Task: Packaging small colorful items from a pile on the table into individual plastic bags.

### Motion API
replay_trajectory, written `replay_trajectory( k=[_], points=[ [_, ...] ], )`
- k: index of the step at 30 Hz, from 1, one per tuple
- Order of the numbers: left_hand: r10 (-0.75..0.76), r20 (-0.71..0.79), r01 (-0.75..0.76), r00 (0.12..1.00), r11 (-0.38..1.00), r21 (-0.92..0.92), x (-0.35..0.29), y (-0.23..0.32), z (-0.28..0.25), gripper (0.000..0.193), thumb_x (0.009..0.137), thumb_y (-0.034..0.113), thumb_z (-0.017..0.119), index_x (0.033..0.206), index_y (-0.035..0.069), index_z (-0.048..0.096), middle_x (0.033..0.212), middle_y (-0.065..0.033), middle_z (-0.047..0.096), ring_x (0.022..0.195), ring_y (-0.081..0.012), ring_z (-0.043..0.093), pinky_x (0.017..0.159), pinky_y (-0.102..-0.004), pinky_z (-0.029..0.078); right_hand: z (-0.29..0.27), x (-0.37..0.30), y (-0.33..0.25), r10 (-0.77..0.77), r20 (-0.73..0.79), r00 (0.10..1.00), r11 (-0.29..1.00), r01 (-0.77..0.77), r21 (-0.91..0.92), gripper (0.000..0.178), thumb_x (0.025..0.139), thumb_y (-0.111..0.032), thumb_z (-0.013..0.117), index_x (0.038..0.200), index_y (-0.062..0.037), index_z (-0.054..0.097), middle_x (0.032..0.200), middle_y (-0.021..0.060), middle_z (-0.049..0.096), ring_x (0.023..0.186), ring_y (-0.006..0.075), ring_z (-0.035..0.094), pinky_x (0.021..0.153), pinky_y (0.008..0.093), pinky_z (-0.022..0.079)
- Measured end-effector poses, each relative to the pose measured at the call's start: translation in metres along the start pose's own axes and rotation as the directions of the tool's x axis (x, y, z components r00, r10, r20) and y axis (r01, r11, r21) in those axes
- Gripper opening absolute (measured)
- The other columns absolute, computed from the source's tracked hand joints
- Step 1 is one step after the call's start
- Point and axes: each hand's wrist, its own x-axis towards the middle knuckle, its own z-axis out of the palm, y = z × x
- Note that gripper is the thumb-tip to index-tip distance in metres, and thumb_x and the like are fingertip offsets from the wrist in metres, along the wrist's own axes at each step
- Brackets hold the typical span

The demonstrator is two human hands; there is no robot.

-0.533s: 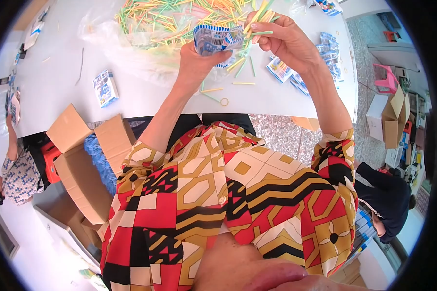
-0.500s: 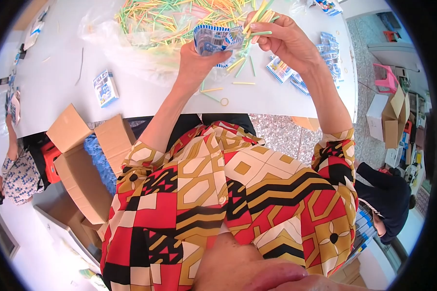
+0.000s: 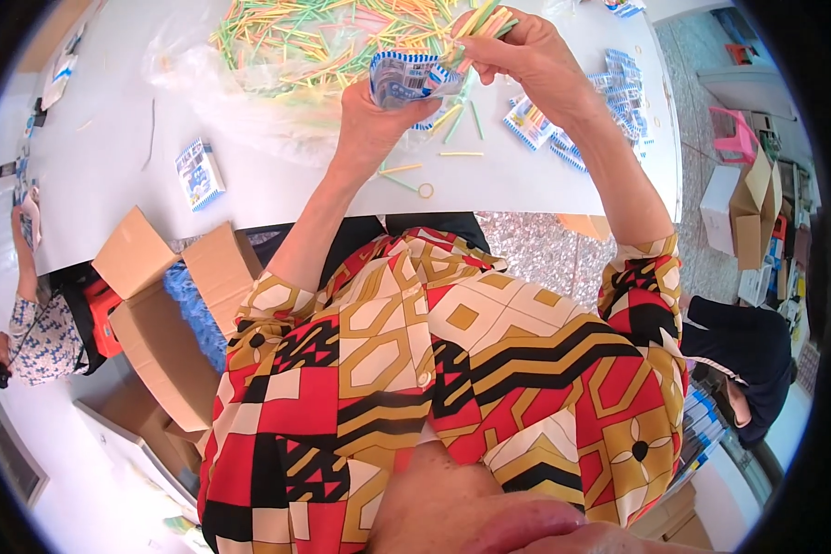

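My left hand is closed round a blue-and-white printed plastic packet and holds it up above the table. Between the thumb and fingers of my right hand is a bunch of thin straw-like sticks, yellow, green and orange. The bunch is tilted, its lower end at the packet's right edge; whether any ends are inside, I cannot tell. Behind both hands, a big heap of similar sticks spreads over clear plastic sheeting. Several loose sticks lie nearer me.
Blue-and-white packets are piled on the right of the white table; another packet lies left. A small ring is near the front edge. An open cardboard box stands at lower left. Two other people are at the sides.
My right hand has moved slightly left with its bunch, closer to the packet. A green stick that jutted out beside its fingers no longer shows there. My left hand keeps its hold on the packet.
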Motion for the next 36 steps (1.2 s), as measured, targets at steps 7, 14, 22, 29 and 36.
replay_trajectory(
  k=[7,14,22,29,36],
  points=[
    [-0.012,0.002,0.012,1.0,1.0,-0.019,0.0,0.002,0.002,0.022,0.072,0.006,0.072,0.092,0.003,0.064,0.082,-0.0008,0.065,0.071,-0.0064,0.058,0.065,-0.021,0.047,0.01,-0.003,-0.013,-0.053,-0.033,0.998,0.999,0.053,-0.001,0.007,0.079,-0.007,0.064,0.083,-0.0016,0.062,0.072,0.0036,0.062,0.059,0.0076,0.054,0.054,0.0208,0.044],
    [-0.016,0.007,0.017,1.0,1.0,-0.025,0.001,0.001,0.001,0.022,0.072,0.006,0.072,0.091,0.003,0.064,0.083,-0.0005,0.065,0.073,-0.0059,0.058,0.066,-0.0211,0.047,0.01,-0.003,-0.014,-0.039,0.009,0.999,0.999,0.039,-0.023,0.006,0.079,-0.007,0.064,0.081,-0.0019,0.062,0.068,0.0023,0.059,0.057,0.0069,0.052,0.052,0.0205,0.042],
    [-0.038,0.011,0.039,0.999,0.999,-0.018,-0.002,0.002,0.0,0.023,0.072,0.008,0.073,0.092,0.003,0.064,0.083,-0.001,0.065,0.073,-0.0069,0.059,0.067,-0.0217,0.047,0.015,-0.005,-0.015,-0.072,-0.041,0.997,0.977,0.062,-0.206,0.006,0.079,-0.004,0.063,0.084,-0.0021,0.061,0.068,-0.0005,0.058,0.058,0.0044,0.049,0.051,0.02,0.04],
    [-0.096,0.037,0.1,0.995,0.985,-0.143,0.001,0.006,0.002,0.025,0.07,0.005,0.074,0.093,0.003,0.064,0.084,-0.0025,0.065,0.074,-0.0086,0.06,0.069,-0.0231,0.047,0.005,0.007,0.005,-0.684,0.284,0.672,0.683,0.726,-0.073,0.009,0.08,-0.005,0.064,0.086,-0.0027,0.059,0.074,-0.0021,0.056,0.067,0.0037,0.049,0.059,0.018,0.039],
    [-0.153,0.023,0.154,0.988,0.956,-0.25,-0.002,0.009,0.004,0.027,0.069,0.002,0.074,0.094,0.002,0.064,0.087,-0.003,0.065,0.076,-0.009,0.06,0.071,-0.0233,0.047,0.018,-0.012,-0.016,-0.222,0.031,0.974,0.932,0.222,-0.287,0.01,0.079,-0.006,0.065,0.087,-0.0037,0.059,0.075,-0.0026,0.056,0.067,0.0038,0.049,0.059,0.0191,0.04]
  ],
)
